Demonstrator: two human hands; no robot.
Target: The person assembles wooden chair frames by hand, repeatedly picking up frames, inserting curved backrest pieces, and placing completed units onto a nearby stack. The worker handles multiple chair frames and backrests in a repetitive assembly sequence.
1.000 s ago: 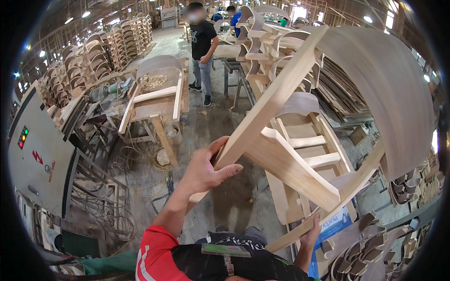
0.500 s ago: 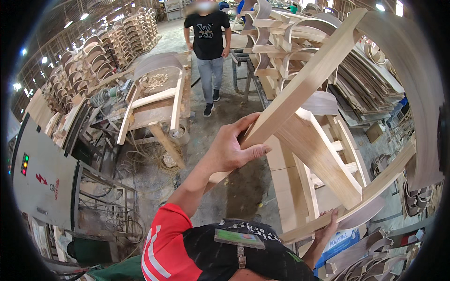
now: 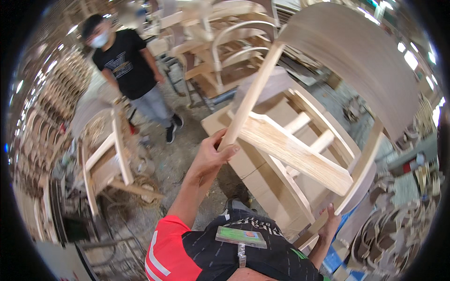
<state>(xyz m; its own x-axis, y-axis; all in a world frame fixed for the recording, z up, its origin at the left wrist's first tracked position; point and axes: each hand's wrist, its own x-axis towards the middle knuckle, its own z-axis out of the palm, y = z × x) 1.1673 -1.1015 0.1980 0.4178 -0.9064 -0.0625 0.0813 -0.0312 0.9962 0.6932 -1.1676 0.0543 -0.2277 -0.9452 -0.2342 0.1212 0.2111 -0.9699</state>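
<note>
Right now your left hand grips one side piece of the wooden chair frame, and your right hand curls around the opposite side piece. You have the frame tilted above the cardboard-covered bench. Another frame lies on that bench; a masked person stands to its left.

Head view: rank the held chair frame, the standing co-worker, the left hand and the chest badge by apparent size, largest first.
1. Held chair frame
2. Standing co-worker
3. Left hand and chest badge: too alike to rank
</note>
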